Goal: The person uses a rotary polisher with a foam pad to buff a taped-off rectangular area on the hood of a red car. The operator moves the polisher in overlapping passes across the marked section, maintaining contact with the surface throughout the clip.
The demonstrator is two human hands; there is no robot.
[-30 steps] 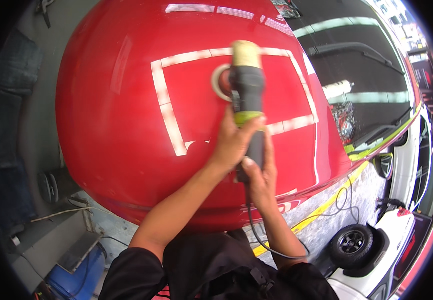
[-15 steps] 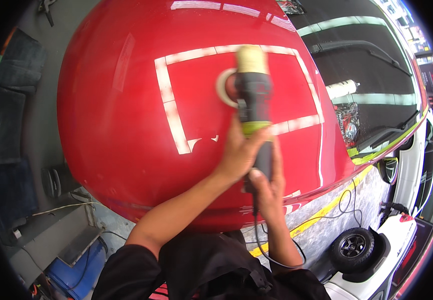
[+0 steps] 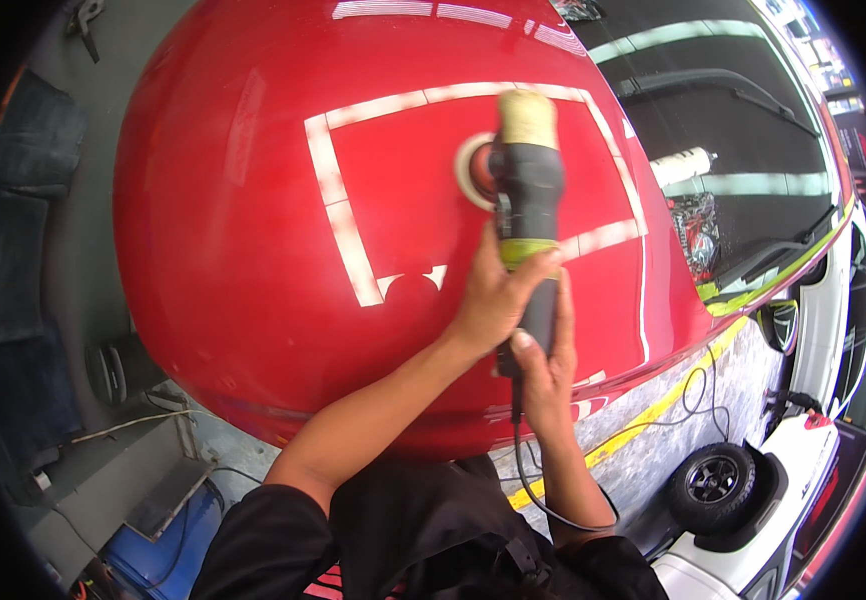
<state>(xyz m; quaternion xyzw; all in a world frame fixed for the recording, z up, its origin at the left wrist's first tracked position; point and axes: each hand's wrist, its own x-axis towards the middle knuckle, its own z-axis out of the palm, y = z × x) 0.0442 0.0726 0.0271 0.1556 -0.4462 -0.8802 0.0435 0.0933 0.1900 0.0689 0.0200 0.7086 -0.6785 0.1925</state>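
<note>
Both of my hands are on a black power polisher (image 3: 531,195) with a yellow-green band and a pale, cream-coloured head. Its round pad (image 3: 475,170), pale with a reddish backing, is turned toward the glossy red car hood (image 3: 243,270). Just below the band, my left hand (image 3: 498,295) wraps the polisher's body, thumb across the top. My right hand (image 3: 550,370) grips the rear of the handle, close to where the black power cord (image 3: 519,430) leaves it. The cord hangs down past my right forearm. The pad's underside is hidden, so its exact contact cannot be made out.
White light strips reflect as a frame on the hood. A white bottle (image 3: 683,166) lies by the windshield (image 3: 723,130). Cable loops on the floor near a yellow line (image 3: 643,425). A white vehicle with a black wheel (image 3: 713,482) stands right; a blue container (image 3: 168,540) sits lower left.
The polisher has shifted a little to the right across the hood, both hands moving with it. My grip stays the same.
</note>
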